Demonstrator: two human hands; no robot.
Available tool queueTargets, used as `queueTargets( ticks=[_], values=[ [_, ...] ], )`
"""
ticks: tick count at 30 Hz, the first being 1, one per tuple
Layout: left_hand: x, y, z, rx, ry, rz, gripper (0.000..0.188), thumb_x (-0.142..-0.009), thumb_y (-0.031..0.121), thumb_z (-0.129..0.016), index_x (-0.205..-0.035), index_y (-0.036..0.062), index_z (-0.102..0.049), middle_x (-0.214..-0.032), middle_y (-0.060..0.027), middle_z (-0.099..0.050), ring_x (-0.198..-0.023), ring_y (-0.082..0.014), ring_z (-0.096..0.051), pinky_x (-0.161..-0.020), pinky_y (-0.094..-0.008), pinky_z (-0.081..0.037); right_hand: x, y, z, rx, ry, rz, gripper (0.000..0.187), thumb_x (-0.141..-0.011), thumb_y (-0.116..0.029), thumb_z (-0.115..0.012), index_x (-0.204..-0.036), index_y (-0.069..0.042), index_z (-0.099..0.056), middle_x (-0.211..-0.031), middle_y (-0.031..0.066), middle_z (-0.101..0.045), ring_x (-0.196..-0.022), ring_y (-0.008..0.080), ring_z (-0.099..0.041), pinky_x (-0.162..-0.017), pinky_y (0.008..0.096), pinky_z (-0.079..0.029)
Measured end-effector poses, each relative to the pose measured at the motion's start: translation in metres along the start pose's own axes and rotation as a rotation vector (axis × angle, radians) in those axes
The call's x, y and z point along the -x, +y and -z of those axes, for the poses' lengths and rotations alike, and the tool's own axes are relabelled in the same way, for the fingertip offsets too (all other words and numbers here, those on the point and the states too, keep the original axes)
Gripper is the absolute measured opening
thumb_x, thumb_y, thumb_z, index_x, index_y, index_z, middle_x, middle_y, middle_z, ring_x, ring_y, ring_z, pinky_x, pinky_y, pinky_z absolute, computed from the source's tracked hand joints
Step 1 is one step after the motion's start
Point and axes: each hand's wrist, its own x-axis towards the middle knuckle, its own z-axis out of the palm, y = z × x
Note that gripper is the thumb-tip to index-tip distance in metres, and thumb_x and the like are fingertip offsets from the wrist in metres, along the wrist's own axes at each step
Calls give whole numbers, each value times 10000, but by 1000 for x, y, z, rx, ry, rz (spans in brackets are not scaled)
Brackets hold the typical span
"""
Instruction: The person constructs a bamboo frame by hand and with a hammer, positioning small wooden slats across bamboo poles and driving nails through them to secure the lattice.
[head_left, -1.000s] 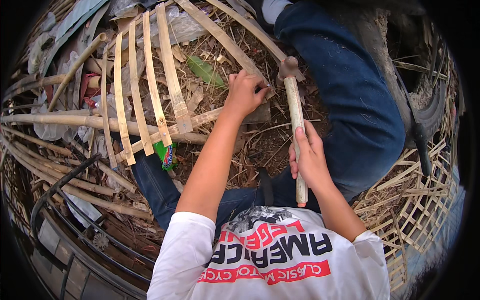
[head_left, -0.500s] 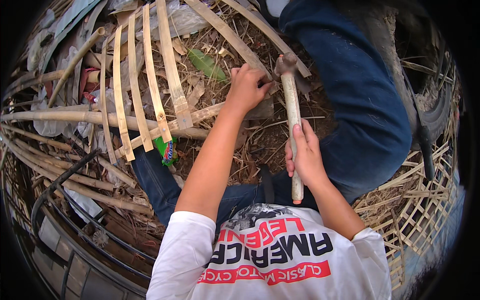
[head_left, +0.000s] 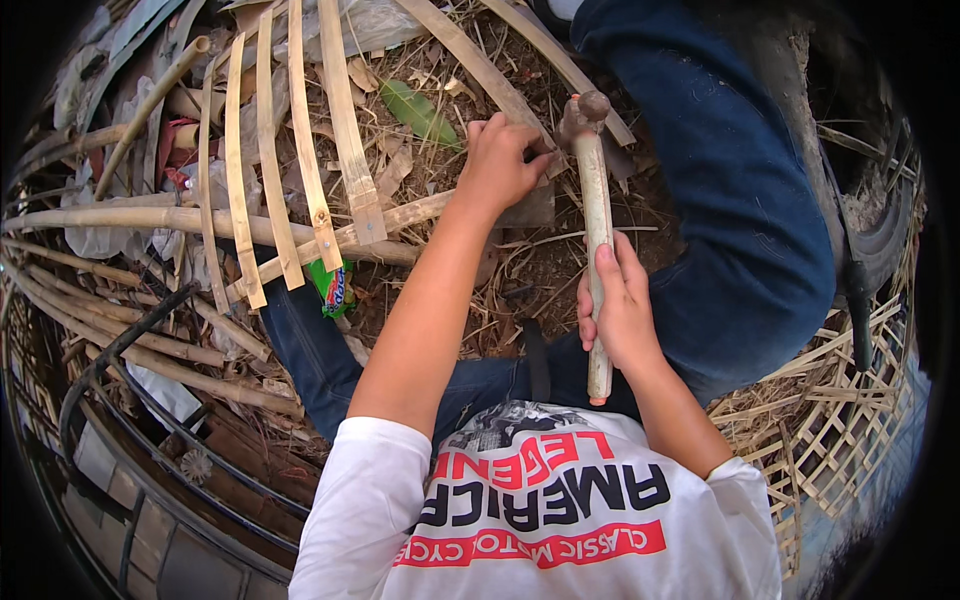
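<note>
My right hand (head_left: 622, 312) grips the lower part of a hammer's pale wooden handle (head_left: 597, 215). The hammer's dark metal head (head_left: 582, 108) hovers just right of my left hand (head_left: 503, 160). My left hand is curled, fingertips pinched down on a flat bamboo strip (head_left: 470, 62) where it crosses a horizontal bamboo piece (head_left: 415, 213). What the fingertips pinch is hidden. Several flat bamboo slats (head_left: 300, 150) fan out to the left over a round bamboo pole (head_left: 150, 217).
My blue-jeaned legs (head_left: 740, 210) flank the work spot. Dry leaves and straw cover the ground. A green wrapper (head_left: 333, 287) lies by the slats. A woven bamboo lattice (head_left: 850, 420) sits at the right, a dark metal frame (head_left: 110, 360) at lower left.
Both hands and the hammer have shifted slightly up in the picture. The hammer head now sits a little closer to my left hand's fingertips.
</note>
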Motion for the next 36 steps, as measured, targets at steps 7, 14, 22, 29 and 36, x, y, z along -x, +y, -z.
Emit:
queueTargets(
  ticks=[7, 14, 22, 29, 36],
  values=[
    [-1, -3, -4, 12, -13, 25, 195, -706, 203, -802, -847, 88, -731, -803, -63, -659, -927, -257, -560, -873, -394, -352, -2, -1, -1, 29, -21, -48, 388, -1047, -368, -373, -1296, -75, -426, -590, 22, -460, -379, 95, -432, -331, 252, -384],
    [-2, -3, -4, 24, 45, -30, 163, -734, 218, -773, -760, 72, -704, -735, -54, -636, -874, -246, -547, -861, -381, -345, -2, 3, 1, -4, 7, -1, 372, -1050, -362, -362, -1284, -78, -422, -592, 24, -462, -373, 95, -431, -329, 251, -383],
    [1, -4, -7, 32, 58, -41, 141, -742, 218, -769, -751, 91, -707, -732, -45, -639, -876, -240, -549, -872, -385, -342, -2, 4, 1, -20, 8, 32, 380, -1050, -390, -351, -1263, -85, -426, -590, 30, -462, -368, 101, -430, -326, 252, -381],
    [-2, -5, -6, 13, 41, -43, 140, -745, 211, -763, -739, 89, -695, -696, -41, -612, -873, -239, -553, -859, -394, -353, -4, 3, 2, -30, -15, -17, 396, -1043, -416, -361, -1259, -90, -421, -590, 36, -462, -367, 103, -426, -327, 251, -384],
    [4, -6, -7, 10, 31, -51, 144, -742, 205, -758, -769, 81, -689, -710, -51, -629, -867, -257, -561, -852, -395, -368, -3, 6, 2, -31, -11, -7, 380, -1042, -408, -359, -1219, -80, -430, -594, 37, -461, -366, 105, -424, -327, 254, -385]
  ],
)
